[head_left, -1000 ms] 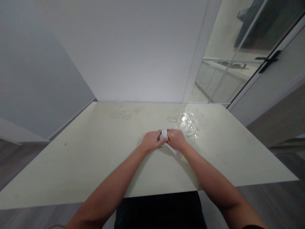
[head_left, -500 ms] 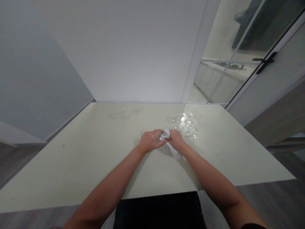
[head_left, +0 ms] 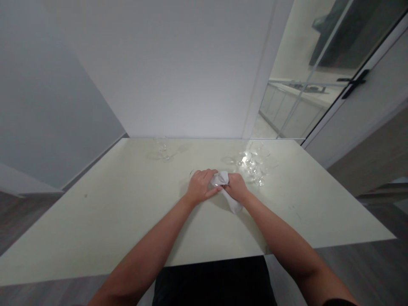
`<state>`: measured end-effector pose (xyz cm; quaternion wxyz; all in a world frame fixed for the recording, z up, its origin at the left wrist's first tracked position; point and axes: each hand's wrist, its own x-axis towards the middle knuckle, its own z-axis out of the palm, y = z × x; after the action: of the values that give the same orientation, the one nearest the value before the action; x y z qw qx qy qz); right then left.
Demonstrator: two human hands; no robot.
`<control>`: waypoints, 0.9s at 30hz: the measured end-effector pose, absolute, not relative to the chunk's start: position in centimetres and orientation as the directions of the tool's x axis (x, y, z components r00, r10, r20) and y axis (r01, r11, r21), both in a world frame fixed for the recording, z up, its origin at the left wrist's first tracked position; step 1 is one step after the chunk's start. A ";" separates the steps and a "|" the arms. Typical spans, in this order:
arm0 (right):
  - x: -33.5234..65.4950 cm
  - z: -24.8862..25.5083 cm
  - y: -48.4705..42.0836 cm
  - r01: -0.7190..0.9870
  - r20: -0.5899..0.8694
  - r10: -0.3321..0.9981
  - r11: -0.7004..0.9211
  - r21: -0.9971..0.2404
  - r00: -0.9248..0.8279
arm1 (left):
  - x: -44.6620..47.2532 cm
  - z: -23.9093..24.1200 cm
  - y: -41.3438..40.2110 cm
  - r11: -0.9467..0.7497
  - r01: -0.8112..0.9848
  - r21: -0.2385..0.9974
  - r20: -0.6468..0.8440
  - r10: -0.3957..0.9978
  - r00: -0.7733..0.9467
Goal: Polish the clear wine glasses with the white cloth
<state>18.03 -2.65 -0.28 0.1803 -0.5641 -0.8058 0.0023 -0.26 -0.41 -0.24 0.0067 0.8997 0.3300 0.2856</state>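
Near the middle of the table, my left hand point(head_left: 199, 187) is closed round a clear wine glass lying sideways. Only a thin curved edge of the wine glass point(head_left: 191, 173) shows past the knuckles; the rest is hidden. My right hand point(head_left: 236, 187) grips a white cloth point(head_left: 234, 205), bunched against the glass end between the two hands. One end of the cloth hangs down toward the table under my right hand. Both hands nearly meet at the cloth.
A single clear wine glass point(head_left: 163, 148) stands at the back left of the pale table point(head_left: 111, 221). Several clear stemmed glasses point(head_left: 253, 165) cluster at the back right, close beyond my right hand. A white wall panel point(head_left: 188, 85) rises behind the table; a glass door is at right.
The cloth has shifted a little between my hands and covers more of the glass end. My left hand has moved very slightly; both hands keep their hold.
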 end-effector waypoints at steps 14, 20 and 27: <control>18.1 -0.8 -2.7 0.818 0.351 0.812 0.547 -0.176 -0.467 | -0.3 -0.3 -0.8 -0.682 0.726 0.084 0.320 0.709 0.629; 17.8 -1.4 -2.3 0.709 0.335 0.909 0.407 -0.576 -0.250 | -0.5 0.0 -0.9 -0.815 0.570 0.099 0.577 0.514 0.635; 18.3 -1.1 -2.3 0.830 0.334 0.893 0.418 -0.370 -0.301 | 0.0 -0.2 -1.1 -0.733 0.673 0.103 0.441 0.640 0.629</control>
<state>18.28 -2.25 -1.14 0.2498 -0.5356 -0.8042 0.0637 0.04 -1.13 -0.24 -0.0357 0.9019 0.3639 0.2298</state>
